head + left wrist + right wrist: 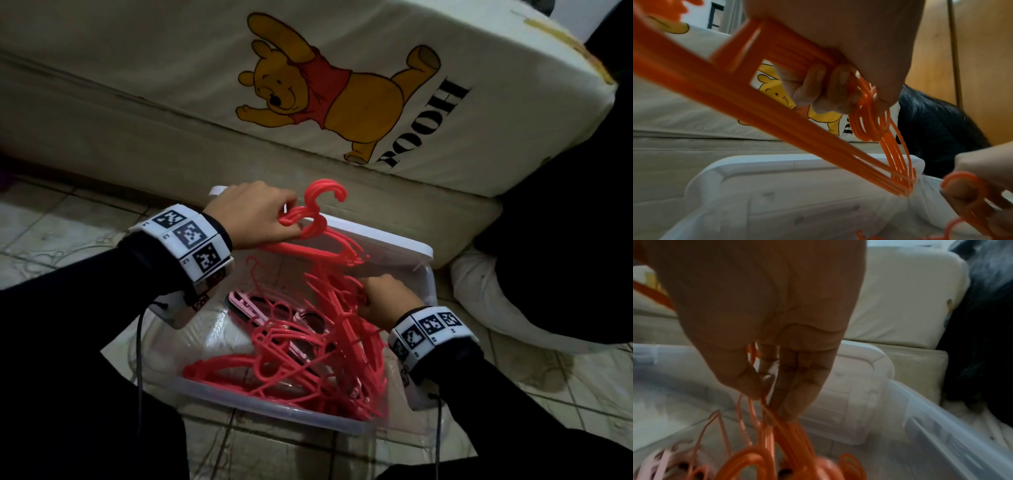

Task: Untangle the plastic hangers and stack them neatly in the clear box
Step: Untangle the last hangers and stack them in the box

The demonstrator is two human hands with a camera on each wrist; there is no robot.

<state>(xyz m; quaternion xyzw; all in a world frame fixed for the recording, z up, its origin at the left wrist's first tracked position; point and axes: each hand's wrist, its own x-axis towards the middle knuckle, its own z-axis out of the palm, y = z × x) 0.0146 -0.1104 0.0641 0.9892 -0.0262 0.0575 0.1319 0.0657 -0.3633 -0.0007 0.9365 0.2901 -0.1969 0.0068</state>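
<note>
The left hand (255, 214) grips an aligned hanger bundle (318, 246); the right hand (387, 299) pinches tangled hangers (308, 356) over the clear box (416, 253). Interlocked hooks may snag and snap.

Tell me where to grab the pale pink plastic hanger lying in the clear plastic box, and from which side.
Probably take the pale pink plastic hanger by its bare end near the left wall of the clear plastic box, coming from above left. Its other end runs under the tangled red plastic hangers, so pulling there would likely snag.
</note>
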